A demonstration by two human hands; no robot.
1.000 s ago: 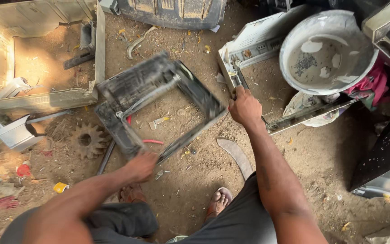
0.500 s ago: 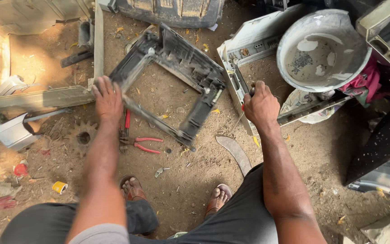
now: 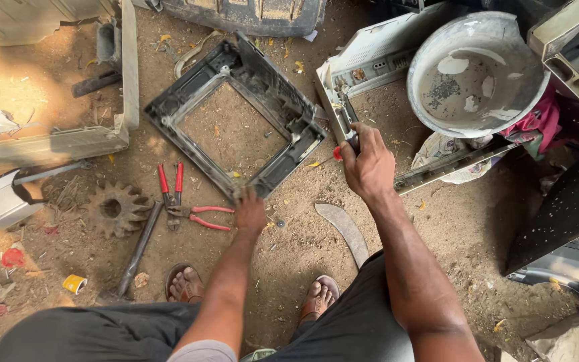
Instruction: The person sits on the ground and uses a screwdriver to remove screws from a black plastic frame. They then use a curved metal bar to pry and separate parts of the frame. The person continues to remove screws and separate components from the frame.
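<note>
My left hand [image 3: 250, 209] is down on the near corner of the dark plastic frame [image 3: 236, 114], fingers pressed onto its edge; I can't tell from up here whether they're curled round it or just laid on top. The frame lies flat on the dirt floor [image 3: 289, 268], a square with an open middle, one corner pointing at me, bare earth showing through the hole.

My right hand [image 3: 368, 164] is clenched around a screwdriver [image 3: 344, 117], fist tight on the handle, a bit of red showing just beside my knuckles. The tool reaches up along the edge of the pale grey casing [image 3: 370, 60] that sits to the right of the frame, close beside it.

Just left of my left hand, two pairs of red-handled pliers [image 3: 182, 201] lie on the ground, crossing each other. Next to them there's a rusty toothed gear [image 3: 114, 209] and a dark metal rod [image 3: 139, 249] angled toward my foot. A curved blade [image 3: 344, 231] lies in the dirt between my two arms. Up at the right, a big grey plastic tub [image 3: 477, 74] rests tilted, its mouth facing me, with a pink cloth [image 3: 537, 124] bunched beneath it. My sandalled feet [image 3: 185, 285] are planted below.
</note>
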